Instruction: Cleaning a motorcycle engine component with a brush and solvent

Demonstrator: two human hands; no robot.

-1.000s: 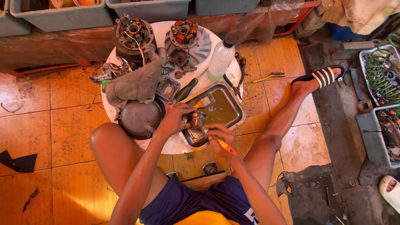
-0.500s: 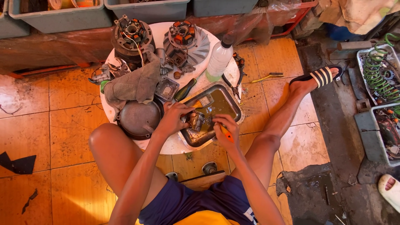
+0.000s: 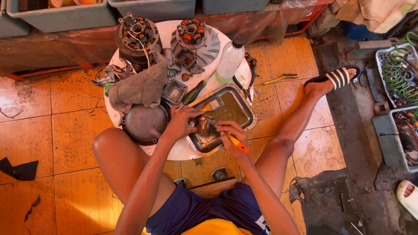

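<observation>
Centrally, small metal part (image 3: 203,124): over the steel tray (image 3: 244,104) on the round white bench (image 3: 172,27), gripped by left hand (image 3: 180,123). Right hand (image 3: 232,135) clenched round an orange-handled tool (image 3: 237,145), tip at the part; best worked steadily over the tray. Clear plastic bottle (image 3: 230,61) at one o'clock; grey rag (image 3: 141,86) at ten.

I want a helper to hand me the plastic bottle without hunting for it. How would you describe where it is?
Find the round white table on the tiled floor. On its far right edge, just beyond the metal tray, stands the plastic bottle. It is the only tall, pale, upright thing there, with a dark cap, among grey motor parts.
</observation>
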